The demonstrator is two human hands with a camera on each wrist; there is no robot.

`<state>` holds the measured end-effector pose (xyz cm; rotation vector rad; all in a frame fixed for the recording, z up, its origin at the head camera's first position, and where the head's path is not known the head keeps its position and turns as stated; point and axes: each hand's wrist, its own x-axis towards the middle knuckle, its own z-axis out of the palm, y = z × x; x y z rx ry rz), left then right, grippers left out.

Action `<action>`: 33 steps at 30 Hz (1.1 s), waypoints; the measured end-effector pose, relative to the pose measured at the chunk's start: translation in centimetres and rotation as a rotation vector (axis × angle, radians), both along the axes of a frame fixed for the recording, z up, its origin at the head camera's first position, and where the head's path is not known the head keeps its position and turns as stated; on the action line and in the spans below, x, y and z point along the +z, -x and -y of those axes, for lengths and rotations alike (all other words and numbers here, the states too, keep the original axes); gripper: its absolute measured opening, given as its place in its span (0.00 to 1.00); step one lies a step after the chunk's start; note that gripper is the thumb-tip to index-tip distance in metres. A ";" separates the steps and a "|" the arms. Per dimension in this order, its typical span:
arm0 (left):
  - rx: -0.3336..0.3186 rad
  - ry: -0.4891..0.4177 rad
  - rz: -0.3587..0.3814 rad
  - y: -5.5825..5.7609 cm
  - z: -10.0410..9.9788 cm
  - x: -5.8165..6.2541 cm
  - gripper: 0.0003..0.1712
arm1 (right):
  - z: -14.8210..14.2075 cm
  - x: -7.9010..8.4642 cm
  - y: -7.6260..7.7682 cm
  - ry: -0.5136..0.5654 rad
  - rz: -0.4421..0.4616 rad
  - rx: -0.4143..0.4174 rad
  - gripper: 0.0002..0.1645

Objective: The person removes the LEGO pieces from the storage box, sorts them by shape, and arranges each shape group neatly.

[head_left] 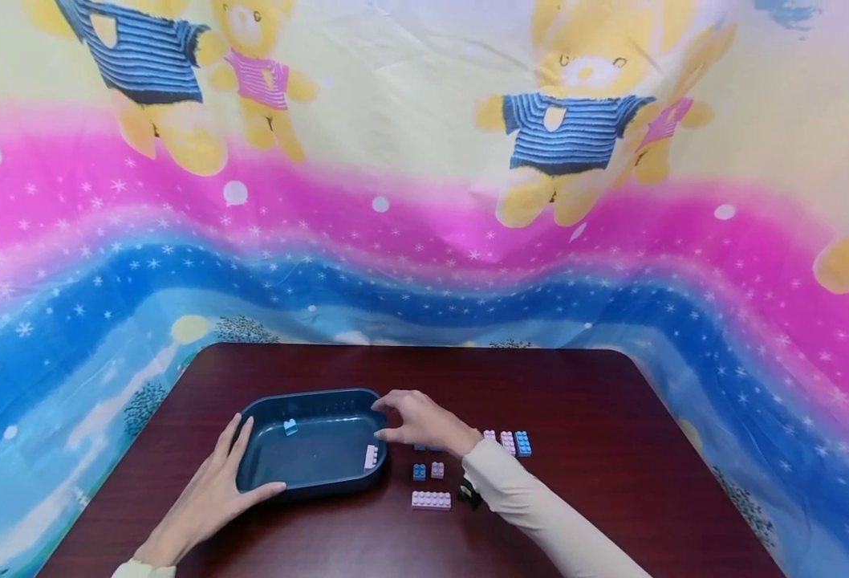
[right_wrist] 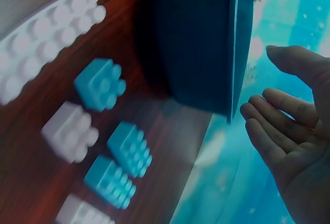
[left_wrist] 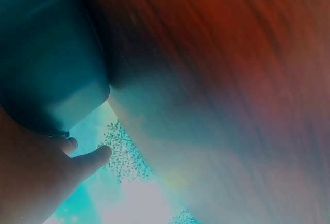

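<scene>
A dark blue-green plastic tray [head_left: 309, 483] sits on the table, with a small blue toy brick [head_left: 290, 427] and a pale pink brick [head_left: 371, 457] inside. My left hand [head_left: 211, 494] rests against the tray's left end, fingers spread along the rim and thumb at the front side. At the right end, my right hand [head_left: 424, 421] hovers by the rim with thumb and fingers apart. Nothing lies between those fingers in the right wrist view, where the palm [right_wrist: 304, 157] shows. Whether its fingertips touch the rim, I cannot tell.
Right of the tray lie a long pink brick [head_left: 431, 501], a small blue brick [head_left: 420, 472] and a small pink brick [head_left: 437, 470]. Farther right are a pink brick [head_left: 507, 443] and a blue brick [head_left: 523, 443]. A small black object [head_left: 469, 493] is by the right sleeve. Patterned cloth [head_left: 424, 201] hangs behind the table.
</scene>
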<state>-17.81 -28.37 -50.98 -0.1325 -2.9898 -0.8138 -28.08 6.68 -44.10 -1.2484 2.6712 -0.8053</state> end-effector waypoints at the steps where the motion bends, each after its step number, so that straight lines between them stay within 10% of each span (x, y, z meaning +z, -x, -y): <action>1: 0.000 -0.001 0.002 0.0 0.0 0.0 0.72 | 0.4 0.0 -0.1 -0.011 -0.007 0.009 0.26; 19: 0.019 0.004 0.025 0.1 -0.3 0.3 0.73 | 5.3 -0.2 -0.6 -0.303 -0.096 0.075 0.32; 33: 0.018 0.003 0.003 -0.1 -0.2 0.1 0.73 | 7.8 -1.2 -1.9 -0.617 -0.290 -0.052 0.23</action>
